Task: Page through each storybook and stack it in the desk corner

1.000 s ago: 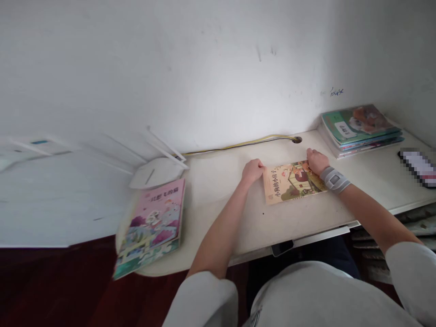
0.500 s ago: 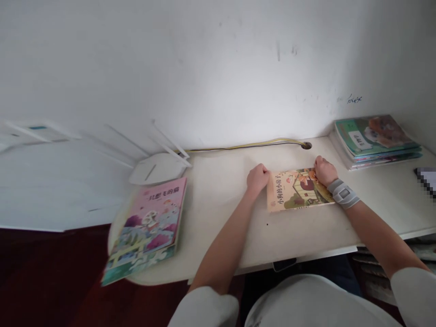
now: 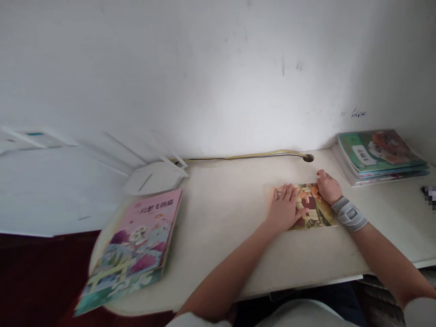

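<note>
A thin picture book with a yellow-brown cover (image 3: 315, 213) lies flat on the white desk (image 3: 225, 227). My left hand (image 3: 286, 206) rests flat on its left half, fingers stretched out and pressing the cover. My right hand (image 3: 327, 186), with a grey band on the wrist, has curled fingers on the book's far right corner. Whether those fingers pinch the edge is not visible.
A pink picture book (image 3: 136, 245) lies at the desk's left end, overhanging the edge. A white router (image 3: 153, 177) with antennas sits behind it. A stack of books (image 3: 378, 156) lies far right. A yellow cable (image 3: 252, 156) runs along the wall to a hole (image 3: 308, 158).
My left hand has moved from the book's left edge, where it was closed, onto the cover and now lies flat. The camera tilted down and left; the right hand stays at the far corner.
</note>
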Demonstrator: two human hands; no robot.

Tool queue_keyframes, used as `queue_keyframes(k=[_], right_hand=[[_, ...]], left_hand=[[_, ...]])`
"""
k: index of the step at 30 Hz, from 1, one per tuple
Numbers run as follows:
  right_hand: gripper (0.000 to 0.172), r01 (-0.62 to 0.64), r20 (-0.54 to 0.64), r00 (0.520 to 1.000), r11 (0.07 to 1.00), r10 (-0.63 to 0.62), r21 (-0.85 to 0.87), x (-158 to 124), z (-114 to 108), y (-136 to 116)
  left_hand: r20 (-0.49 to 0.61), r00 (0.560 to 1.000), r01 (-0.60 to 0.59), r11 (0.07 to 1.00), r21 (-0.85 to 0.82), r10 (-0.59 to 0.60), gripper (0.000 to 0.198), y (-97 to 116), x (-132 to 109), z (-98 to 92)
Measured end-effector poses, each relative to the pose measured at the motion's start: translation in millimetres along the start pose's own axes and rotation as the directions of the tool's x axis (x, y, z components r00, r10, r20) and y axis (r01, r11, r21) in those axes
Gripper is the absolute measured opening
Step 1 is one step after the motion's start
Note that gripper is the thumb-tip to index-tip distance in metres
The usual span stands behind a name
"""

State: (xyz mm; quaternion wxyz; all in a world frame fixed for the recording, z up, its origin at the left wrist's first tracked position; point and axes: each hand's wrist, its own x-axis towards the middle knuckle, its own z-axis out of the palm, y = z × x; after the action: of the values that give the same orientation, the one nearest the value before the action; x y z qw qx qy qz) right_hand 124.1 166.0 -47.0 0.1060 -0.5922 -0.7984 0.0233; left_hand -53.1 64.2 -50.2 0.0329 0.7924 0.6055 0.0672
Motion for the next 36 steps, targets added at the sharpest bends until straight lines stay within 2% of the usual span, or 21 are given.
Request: queue_keyframes(k=[3,4,6,9,10,12,20,26,31,36], right_hand=[[0.030,0.050,-0.122,0.991,0.997,-0.057,-0.058,-7,-5,-8],[0.033,0.100,-0.172,0.979,0.992,-0.111,-0.071,-12,-7,-13],[0.041,0.281,-0.208,0.935,0.957,-0.289,-0.065,-22,-8,-26],[0.055,0.566,-0.092,0.823,0.824,-0.561,0.034,-36,-4,-45],[0.059,0.608,-0.048,0.794,0.791,-0.606,0.073,-39,-1,-49],[0.067,0.624,0.009,0.777,0.772,-0.629,0.124,-42,3,-51],[0.073,0.522,0.093,0.844,0.849,-0.528,0.080,-30,12,-29],[0.072,0.513,0.096,0.851,0.856,-0.517,0.061,-28,16,-24],[0.065,0.422,0.101,0.901,0.906,-0.422,0.026,-20,17,-12],[0.058,0.255,0.073,0.965,0.965,-0.250,-0.067,-12,12,2]], left_hand=[[-0.022,1.000,0.019,1.000,0.007,-0.019,0.076,-2,0,4.7],[-0.025,0.999,0.030,1.000,0.010,-0.029,0.077,-3,0,4.8],[-0.011,0.999,0.040,0.999,0.019,-0.040,0.077,-3,0,4.2],[0.017,1.000,0.017,0.999,0.033,-0.018,0.072,-4,-1,4.1],[0.021,1.000,0.008,0.999,0.037,-0.008,0.071,-5,-1,4.5],[0.017,1.000,0.007,0.999,0.044,-0.007,0.069,-5,-1,5.5],[-0.009,0.999,0.039,0.999,0.037,-0.039,0.063,-10,1,3.1],[-0.067,0.997,0.044,0.999,0.015,-0.042,0.056,-17,4,6.1],[-0.176,0.962,0.212,0.977,0.003,-0.208,0.045,-39,7,-0.2],[-0.223,0.889,0.424,0.903,0.069,-0.401,0.044,-62,5,-14.2]])
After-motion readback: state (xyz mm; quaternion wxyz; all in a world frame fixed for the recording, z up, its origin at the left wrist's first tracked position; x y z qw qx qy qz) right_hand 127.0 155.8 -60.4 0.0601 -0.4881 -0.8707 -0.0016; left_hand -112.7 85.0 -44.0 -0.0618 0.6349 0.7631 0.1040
